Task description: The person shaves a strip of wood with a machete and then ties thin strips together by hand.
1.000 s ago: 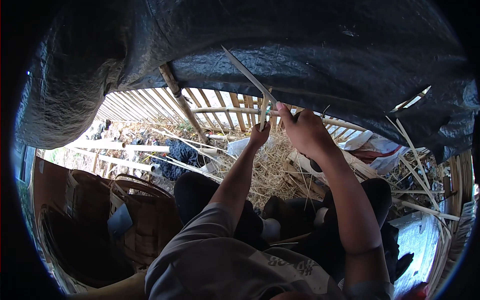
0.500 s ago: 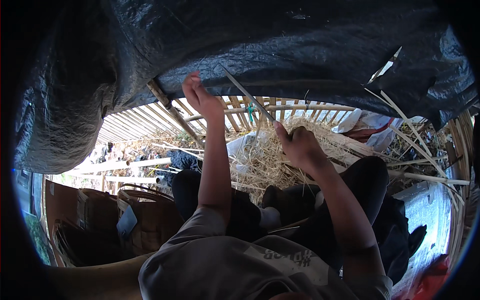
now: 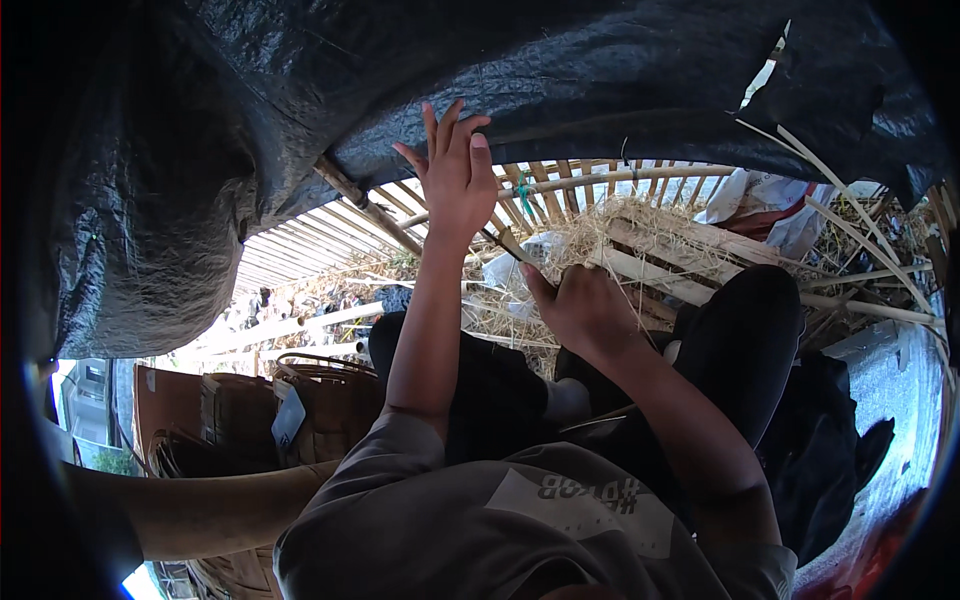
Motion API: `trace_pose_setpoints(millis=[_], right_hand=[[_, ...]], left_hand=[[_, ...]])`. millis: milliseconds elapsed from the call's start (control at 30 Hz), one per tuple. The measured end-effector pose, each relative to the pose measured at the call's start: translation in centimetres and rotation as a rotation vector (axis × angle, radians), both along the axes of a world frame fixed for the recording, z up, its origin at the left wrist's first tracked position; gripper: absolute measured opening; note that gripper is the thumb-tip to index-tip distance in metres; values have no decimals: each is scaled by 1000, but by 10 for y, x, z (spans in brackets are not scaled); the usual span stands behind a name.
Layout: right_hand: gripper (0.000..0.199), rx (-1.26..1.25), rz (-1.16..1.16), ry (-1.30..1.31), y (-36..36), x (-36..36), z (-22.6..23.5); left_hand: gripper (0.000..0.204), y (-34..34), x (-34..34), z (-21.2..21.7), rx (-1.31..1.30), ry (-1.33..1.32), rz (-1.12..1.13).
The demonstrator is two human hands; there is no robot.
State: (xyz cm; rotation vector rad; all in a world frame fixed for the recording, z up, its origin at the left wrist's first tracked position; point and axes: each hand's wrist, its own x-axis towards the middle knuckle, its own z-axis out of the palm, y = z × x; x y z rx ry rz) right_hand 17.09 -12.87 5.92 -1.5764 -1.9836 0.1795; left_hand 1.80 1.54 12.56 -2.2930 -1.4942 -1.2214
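Note:
My left hand (image 3: 462, 190) is raised in front of the black tarp with its fingers spread, and nothing shows between them. Lower and to the right, my right hand (image 3: 592, 312) is closed round the handle of a long, narrow knife (image 3: 524, 257). The handle itself is hidden in my fist. The knife slants up and left towards my left wrist, which covers the rest of the blade. Whether the blade touches that wrist, I cannot tell. Below my hands are my bent legs in dark trousers.
Black tarp (image 3: 600, 100) hangs low across the top. Beneath it runs a slatted bamboo fence (image 3: 330, 235). Straw (image 3: 590, 225) and split bamboo (image 3: 690, 255) lie ahead. Woven baskets (image 3: 335, 415) stand at left, beside a thick bamboo pole (image 3: 210, 515). White sacking (image 3: 765, 200) lies at right.
My left hand has moved up and right, and its fingers have spread. My right hand has come slightly lower, and most of the blade is now hidden behind my left wrist. The view has shifted.

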Motion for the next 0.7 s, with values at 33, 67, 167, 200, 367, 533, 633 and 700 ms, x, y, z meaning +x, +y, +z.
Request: trace_pose_setpoints(millis=[33, 67, 167, 200, 367, 533, 633, 700], right_hand=[[64, -6, -7, 17, -1, 0, -4], [65, -12, -13, 34, -1, -2, -7], [66, -90, -4, 65, -5, -5, 0], [67, -122, 4, 73, -5, -4, 6], [67, -263, -6, 49, -7, -2, 21], [69, -413, -17, 69, -3, -2, 27], [70, -368, -31, 51, -4, -8, 19], [70, -398, -33, 78, -3, -9, 21]], left_hand=[[38, -3, 2, 0, 2, 29, 12], [37, -5, 4, -1, 4, 59, 25], [29, -7, -3, -5, 18, 26, 49], [28, -7, -6, -5, 26, -15, 46], [26, -9, -11, -10, 56, -77, -6], [27, -8, -14, -17, 76, -128, 3], [29, -10, -17, -16, 61, -129, 18], [34, -9, -21, -18, 21, -69, 23]])
